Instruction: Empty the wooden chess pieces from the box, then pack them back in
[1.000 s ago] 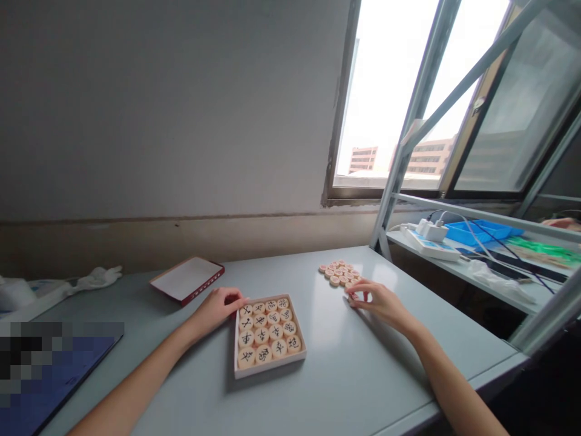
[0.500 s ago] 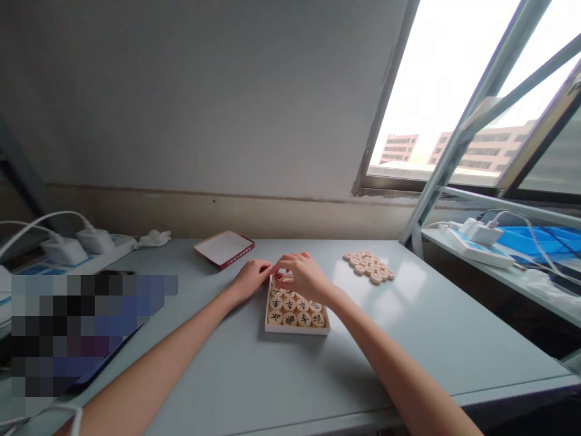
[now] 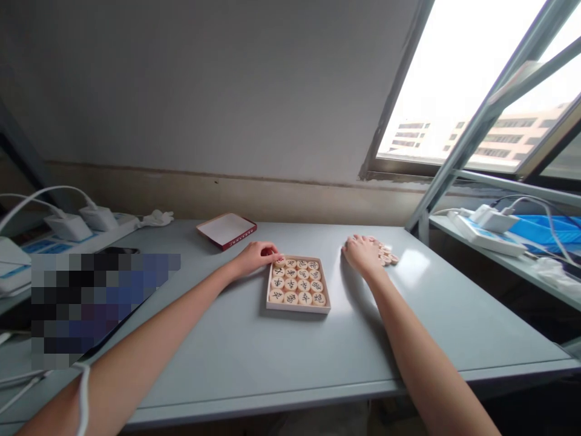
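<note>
A shallow white box (image 3: pixel 298 307) sits mid-table, filled with rows of round wooden Chinese chess pieces (image 3: pixel 304 284). Most carry black characters; the one in the far left corner is red. My left hand (image 3: pixel 254 257) is closed at that far left corner, with thumb and fingertips at the box edge beside the red piece. Over to the right, my right hand (image 3: pixel 361 254) lies on a group of loose chess pieces (image 3: pixel 387 257) and covers much of it. Its fingers are stretched forward and slightly apart; their tips are partly hidden.
A red-edged box lid (image 3: pixel 228 231) lies with its white inside up near the wall. Power strips with white chargers stand at the left (image 3: pixel 68 227) and on the right shelf (image 3: pixel 492 233). A blurred-out object (image 3: pixel 104 303) lies at left. A metal post (image 3: pixel 449 163) rises at right.
My right hand has moved from above the box, rightward onto the loose pieces. My left hand stays at the box's far left corner. The camera view has shifted slightly.
</note>
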Tool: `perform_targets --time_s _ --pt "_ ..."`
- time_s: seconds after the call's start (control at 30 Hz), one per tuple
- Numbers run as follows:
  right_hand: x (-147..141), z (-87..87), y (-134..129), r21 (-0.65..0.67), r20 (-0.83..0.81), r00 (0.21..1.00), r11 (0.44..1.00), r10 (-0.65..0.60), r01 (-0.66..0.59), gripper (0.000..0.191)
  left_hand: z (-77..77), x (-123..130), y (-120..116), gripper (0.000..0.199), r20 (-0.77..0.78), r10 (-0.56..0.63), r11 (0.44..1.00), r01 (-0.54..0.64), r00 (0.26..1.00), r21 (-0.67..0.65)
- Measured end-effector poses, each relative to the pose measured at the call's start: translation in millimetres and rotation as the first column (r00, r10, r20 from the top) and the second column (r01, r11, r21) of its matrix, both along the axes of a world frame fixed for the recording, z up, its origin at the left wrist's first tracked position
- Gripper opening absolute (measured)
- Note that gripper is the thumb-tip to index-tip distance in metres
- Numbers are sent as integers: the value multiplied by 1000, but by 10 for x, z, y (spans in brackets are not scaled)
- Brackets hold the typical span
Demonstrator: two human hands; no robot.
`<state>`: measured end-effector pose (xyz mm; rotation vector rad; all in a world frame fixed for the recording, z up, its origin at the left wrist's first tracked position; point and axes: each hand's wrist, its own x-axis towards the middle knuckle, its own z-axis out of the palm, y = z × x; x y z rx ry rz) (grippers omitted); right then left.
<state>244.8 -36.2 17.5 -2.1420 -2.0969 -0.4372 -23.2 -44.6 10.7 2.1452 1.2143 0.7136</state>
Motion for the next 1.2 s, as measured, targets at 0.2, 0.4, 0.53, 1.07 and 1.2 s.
perform_targets --time_s 0.2,0.4,0.53,1.07,1.2 --pt "12 -2 -25 -63 29 999 998 -20 22 25 -38 30 8 33 14 25 999 -25 1000 28" --pt "-151 62 -55 -38 -50 998 999 30 -32 24 -31 38 -4 33 -5 15 999 -15 1000 50" --pt "-257 99 -95 32 -161 973 986 168 -165 20 -23 46 -9 32 -7 6 998 -5 1000 68" --pt "-357 -33 -43 60 -242 834 865 496 -497 19 -30 22 13 37 -26 -10 997 12 1000 71" --pt "-366 104 -102 115 -377 783 863 496 -491 15 -36 7 22 35 -15 -30 998 31 999 55"
